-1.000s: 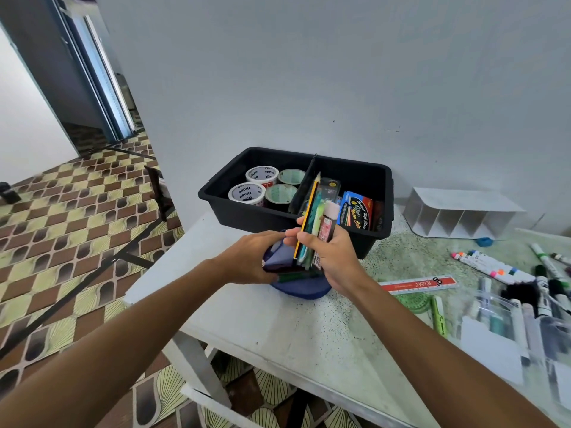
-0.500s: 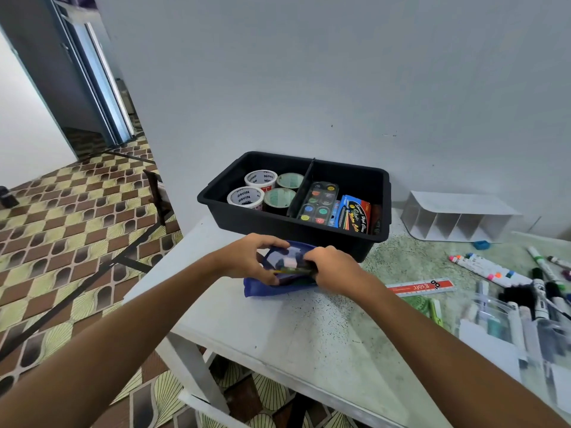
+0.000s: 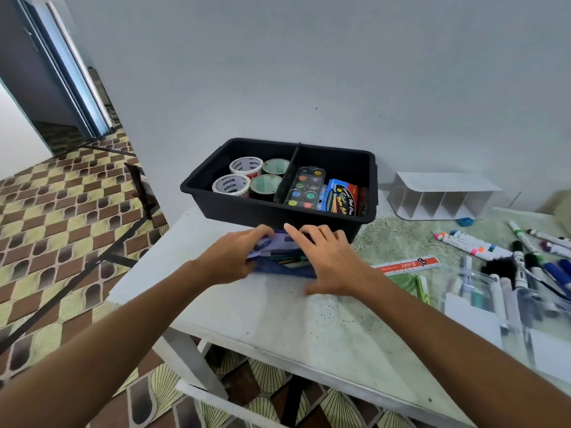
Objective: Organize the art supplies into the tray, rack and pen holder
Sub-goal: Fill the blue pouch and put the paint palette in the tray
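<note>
A blue pencil pouch [image 3: 279, 267] lies on the white table in front of the black tray [image 3: 234, 211], with pens showing through its open mouth. My left hand [image 3: 233, 257] grips the pouch's left end, fingers curled over its top edge. My right hand [image 3: 327, 261] rests on the pouch's right end with fingers spread and fairly straight. The tray's left compartment holds several tape rolls [image 3: 231, 184]. Its right one holds a paint palette [image 3: 306, 188] and a crayon box [image 3: 341, 200]. The white rack [image 3: 441, 196] stands to the right.
Markers [image 3: 469, 244] lie scattered at the right, beside a red-and-white ruler [image 3: 408, 264] and a clear container [image 3: 482, 291] with pens. The table's left and near edges drop to a patterned floor. A wall stands right behind the tray.
My right hand held a bundle of pens upright above the pouch, lowered it inside, and now lies spread on the pouch. My left hand stayed on the pouch.
</note>
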A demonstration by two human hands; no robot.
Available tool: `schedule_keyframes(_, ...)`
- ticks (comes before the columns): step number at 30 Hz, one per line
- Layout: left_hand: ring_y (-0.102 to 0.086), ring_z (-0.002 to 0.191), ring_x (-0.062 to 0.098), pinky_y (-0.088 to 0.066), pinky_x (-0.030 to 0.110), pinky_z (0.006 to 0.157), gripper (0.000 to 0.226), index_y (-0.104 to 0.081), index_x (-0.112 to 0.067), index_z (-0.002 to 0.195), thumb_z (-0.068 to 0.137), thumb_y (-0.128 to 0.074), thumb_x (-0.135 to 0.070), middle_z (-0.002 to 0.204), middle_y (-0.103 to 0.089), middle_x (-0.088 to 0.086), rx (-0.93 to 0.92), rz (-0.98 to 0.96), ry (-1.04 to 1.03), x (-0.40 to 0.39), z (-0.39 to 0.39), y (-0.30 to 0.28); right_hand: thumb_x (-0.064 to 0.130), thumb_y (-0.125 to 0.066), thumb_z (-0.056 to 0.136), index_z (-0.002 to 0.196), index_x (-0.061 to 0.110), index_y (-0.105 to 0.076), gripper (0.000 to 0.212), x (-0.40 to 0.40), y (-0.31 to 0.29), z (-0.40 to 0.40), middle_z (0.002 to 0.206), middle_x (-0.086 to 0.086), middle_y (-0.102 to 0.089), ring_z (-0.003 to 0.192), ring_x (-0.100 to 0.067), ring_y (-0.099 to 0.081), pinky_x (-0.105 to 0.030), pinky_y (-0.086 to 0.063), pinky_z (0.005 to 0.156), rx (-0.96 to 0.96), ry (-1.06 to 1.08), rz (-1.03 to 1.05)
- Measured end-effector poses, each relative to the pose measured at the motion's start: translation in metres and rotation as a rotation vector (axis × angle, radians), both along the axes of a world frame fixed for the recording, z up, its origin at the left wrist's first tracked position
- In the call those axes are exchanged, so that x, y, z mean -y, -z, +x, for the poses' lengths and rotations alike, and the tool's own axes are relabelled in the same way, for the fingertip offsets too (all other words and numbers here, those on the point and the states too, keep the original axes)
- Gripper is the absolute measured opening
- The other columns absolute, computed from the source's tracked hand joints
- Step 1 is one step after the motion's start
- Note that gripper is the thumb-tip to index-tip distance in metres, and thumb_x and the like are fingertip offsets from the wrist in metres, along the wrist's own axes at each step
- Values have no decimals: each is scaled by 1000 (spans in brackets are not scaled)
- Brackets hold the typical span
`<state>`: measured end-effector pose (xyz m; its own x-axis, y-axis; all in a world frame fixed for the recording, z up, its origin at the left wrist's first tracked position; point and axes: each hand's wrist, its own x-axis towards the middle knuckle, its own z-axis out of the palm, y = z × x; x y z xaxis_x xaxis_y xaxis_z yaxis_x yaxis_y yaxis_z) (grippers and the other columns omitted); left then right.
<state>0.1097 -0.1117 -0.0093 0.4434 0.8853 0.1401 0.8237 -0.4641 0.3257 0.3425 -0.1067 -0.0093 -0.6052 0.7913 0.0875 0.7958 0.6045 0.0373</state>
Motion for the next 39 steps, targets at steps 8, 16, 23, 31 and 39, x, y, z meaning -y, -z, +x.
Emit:
schedule_keyframes(8,-68,96,32,-57,41,78,41,-67,-6,112,72,-76,0,113,-68,13,-179,337,166,14,-7,36,8,-70,77,100,10,-65,23,7,28,5,91,-10,-62,84,-29,-59,-35,-45,67,-146,54,101)
schedule_keyframes(16,-53,91,24,-50,38,71,19,-70,-12,90,77,-68,-27,98,-61,5,-86,348,100,18,28,43,24,-53,90,106,19,-68,22,12,23,36,98,0,-63,92,-17,-56,-30,-42,75,-355,60,-187)
schedule_keyframes(23,-59,84,16,-51,29,66,19,-70,-15,96,78,-68,-21,93,-64,-1,80,262,300,10,134,33,12,-53,94,113,16,-68,25,3,4,112,107,-1,-66,85,-10,-51,-22,-34,72,-400,331,-107)
schedule_keyframes(31,-49,109,19,-44,37,93,62,-52,-16,124,73,-76,-42,120,-58,2,56,51,184,-21,210,46,21,-65,88,119,25,-67,32,-29,6,172,115,-3,-58,113,-23,-47,-33,-40,86,-90,397,-316)
schedule_keyframes(39,-52,110,15,-46,34,96,80,-36,-31,123,62,-87,-41,122,-56,-3,258,-253,-44,-27,219,46,11,-71,79,79,19,-57,17,-59,5,187,94,0,-56,89,-15,-52,-23,-42,68,-133,308,-339)
